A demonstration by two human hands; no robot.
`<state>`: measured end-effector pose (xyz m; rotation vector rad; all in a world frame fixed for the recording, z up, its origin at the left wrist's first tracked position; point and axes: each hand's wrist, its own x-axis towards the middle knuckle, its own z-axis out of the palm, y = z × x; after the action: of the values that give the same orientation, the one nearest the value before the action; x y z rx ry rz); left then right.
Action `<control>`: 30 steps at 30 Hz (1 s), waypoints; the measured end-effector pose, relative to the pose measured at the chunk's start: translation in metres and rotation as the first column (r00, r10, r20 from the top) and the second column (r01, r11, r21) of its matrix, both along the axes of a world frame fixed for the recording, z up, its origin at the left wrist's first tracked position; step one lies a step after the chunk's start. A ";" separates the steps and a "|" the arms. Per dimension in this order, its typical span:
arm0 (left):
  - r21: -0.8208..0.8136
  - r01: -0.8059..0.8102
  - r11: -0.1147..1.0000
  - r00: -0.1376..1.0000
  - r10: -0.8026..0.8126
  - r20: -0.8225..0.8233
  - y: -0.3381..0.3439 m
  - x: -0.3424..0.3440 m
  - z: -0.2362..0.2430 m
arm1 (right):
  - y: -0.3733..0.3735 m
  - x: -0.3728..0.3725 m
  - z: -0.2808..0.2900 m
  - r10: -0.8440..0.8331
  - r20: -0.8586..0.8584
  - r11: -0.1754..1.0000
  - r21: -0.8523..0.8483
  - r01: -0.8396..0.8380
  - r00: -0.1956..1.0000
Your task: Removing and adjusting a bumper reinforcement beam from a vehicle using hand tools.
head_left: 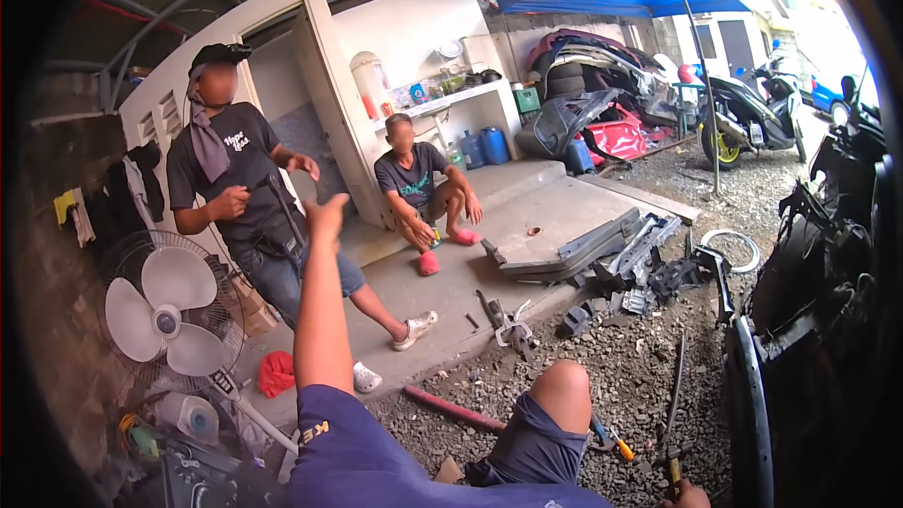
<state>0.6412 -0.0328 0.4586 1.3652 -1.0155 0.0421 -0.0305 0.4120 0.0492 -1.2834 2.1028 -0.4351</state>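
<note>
My left arm is raised straight out, and my left hand [325, 220] is in front of a standing person in a dark shirt and cap. Its fingers are partly seen, stretched and apart, with nothing visible in them. The person's own hand [303, 166] hovers just beyond it, not touching. At the lower right edge, my right hand [691, 495] is closed round the yellow-and-black handle of a hammer [673, 472], low over the gravel. A screwdriver with an orange-yellow handle [622, 446] lies near my knee. Much of my right hand is cut off by the frame.
A standing fan [167, 320] is at the left. Another person [412, 174] sits on the concrete step. Dark vehicle panels [574, 249] and metal parts lie ahead. A red pipe [453, 409] rests on the gravel, and a stripped vehicle frame [748, 386] stands at the right.
</note>
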 end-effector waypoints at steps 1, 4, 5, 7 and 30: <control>0.089 0.154 0.984 0.988 -0.153 -0.012 0.001 -0.028 0.000 | -0.001 0.001 -0.006 0.010 -0.028 1.000 -0.017 -0.011 1.000; 0.306 0.533 0.789 0.826 -0.563 0.014 -0.004 -0.113 -0.012 | 0.004 0.001 -0.028 0.033 -0.121 0.997 -0.060 -0.041 0.992; 0.383 0.511 0.770 0.787 -0.598 0.150 -0.011 -0.127 -0.019 | 0.002 0.002 -0.035 0.055 -0.151 0.995 -0.079 -0.067 0.987; 0.554 0.466 0.690 0.611 -0.703 0.363 -0.003 -0.211 -0.039 | 0.012 0.004 -0.051 0.043 -0.209 0.994 -0.087 -0.062 0.977; 0.994 -0.092 -0.050 -0.044 -0.998 -0.054 -0.047 -0.467 -0.443 | -0.031 -0.023 -0.142 0.249 -0.026 0.967 0.054 -0.247 0.968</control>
<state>0.1746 -0.0799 0.0161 1.4335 -3.2092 -0.9089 -0.0533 0.3806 -0.0928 -1.5089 1.9326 -0.2515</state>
